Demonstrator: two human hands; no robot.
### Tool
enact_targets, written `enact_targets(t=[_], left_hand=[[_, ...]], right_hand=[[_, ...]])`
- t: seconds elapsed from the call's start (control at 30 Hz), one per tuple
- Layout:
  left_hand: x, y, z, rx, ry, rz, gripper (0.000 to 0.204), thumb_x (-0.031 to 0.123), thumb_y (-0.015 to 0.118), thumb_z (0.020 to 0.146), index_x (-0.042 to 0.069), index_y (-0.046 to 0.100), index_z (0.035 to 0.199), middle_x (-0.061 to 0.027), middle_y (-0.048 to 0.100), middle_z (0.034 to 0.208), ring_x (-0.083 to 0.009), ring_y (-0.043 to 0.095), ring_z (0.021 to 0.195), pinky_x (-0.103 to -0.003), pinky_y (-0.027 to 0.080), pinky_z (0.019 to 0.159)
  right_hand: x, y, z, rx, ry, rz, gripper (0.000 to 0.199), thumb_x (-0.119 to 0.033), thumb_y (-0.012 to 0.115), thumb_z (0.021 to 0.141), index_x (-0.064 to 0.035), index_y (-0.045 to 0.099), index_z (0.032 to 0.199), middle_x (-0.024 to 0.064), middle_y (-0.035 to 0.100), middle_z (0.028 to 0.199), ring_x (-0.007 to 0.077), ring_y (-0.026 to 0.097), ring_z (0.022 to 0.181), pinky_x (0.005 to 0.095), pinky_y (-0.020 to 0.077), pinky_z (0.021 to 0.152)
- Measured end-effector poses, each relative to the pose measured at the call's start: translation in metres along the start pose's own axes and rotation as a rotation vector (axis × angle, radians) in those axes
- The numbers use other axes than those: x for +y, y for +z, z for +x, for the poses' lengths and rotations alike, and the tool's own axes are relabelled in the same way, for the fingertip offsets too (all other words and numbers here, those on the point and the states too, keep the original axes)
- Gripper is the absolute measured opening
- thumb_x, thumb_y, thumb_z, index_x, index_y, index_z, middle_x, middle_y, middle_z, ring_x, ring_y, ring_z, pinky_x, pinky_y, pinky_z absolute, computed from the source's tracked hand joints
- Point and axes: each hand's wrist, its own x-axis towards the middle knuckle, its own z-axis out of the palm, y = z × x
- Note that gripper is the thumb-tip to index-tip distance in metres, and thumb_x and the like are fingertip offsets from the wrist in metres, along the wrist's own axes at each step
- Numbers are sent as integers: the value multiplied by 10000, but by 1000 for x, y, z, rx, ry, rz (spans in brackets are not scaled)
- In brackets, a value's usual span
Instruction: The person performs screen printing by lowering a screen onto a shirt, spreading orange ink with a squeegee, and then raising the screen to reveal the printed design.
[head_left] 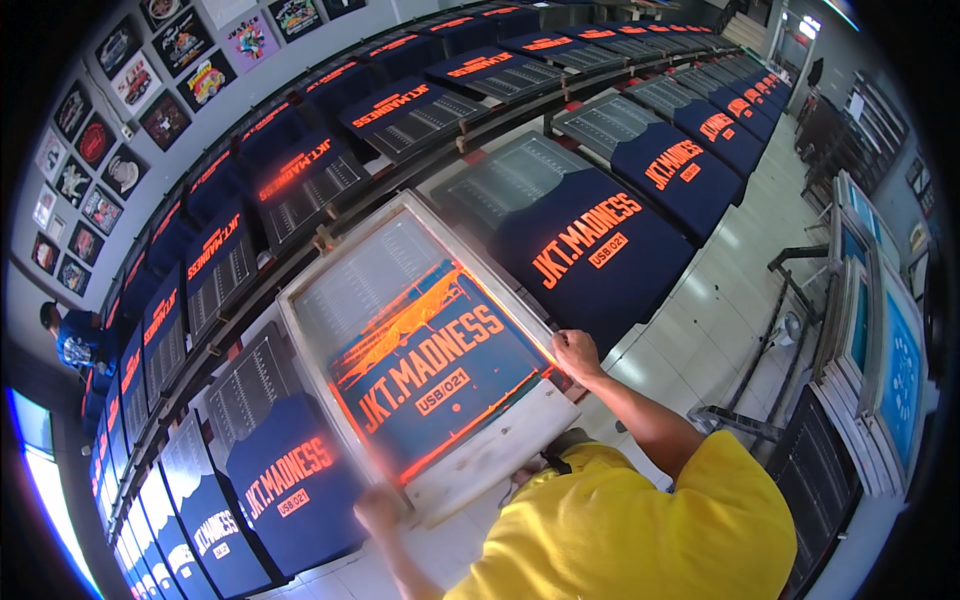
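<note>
A white-edged screen printing frame lies at a slant over a navy shirt panel, its mesh showing bright orange lettering and a small label box. Orange ink is smeared in a band across the mesh and along its near and side edges. My right hand is closed around the frame's right rail. At the near left corner my left hand looks closed on the frame; motion blurs it, and its fingertips are hidden. Navy shirts with orange print lie on both sides: one shirt to the right, another shirt to the left.
Long rows of shirts on sloping boards run along both sides of a rail. Stacked screen frames lean at the right beside a metal stand. Another person stands at the far left, and framed prints hang on the wall.
</note>
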Motion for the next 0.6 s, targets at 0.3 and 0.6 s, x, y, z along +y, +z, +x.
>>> enact_targets(t=[0.3,0.6], left_hand=[[0,4,-4,85,-50,-98,426,226,567,950,-71,514,649,-102,419,496,-164,336,497,-428,290,495],[-11,0,4,-23,-80,-152,379,187,563,922,-57,526,634,-78,410,498,-135,348,507,-409,290,480]], right_hand=[[10,11,-8,-14,43,105,331,-253,492,921,11,649,800,232,595,628,381,636,588,457,478,587],[-7,-3,-7,-123,126,194,273,-224,496,912,2,607,808,270,606,766,470,603,781,512,460,694]])
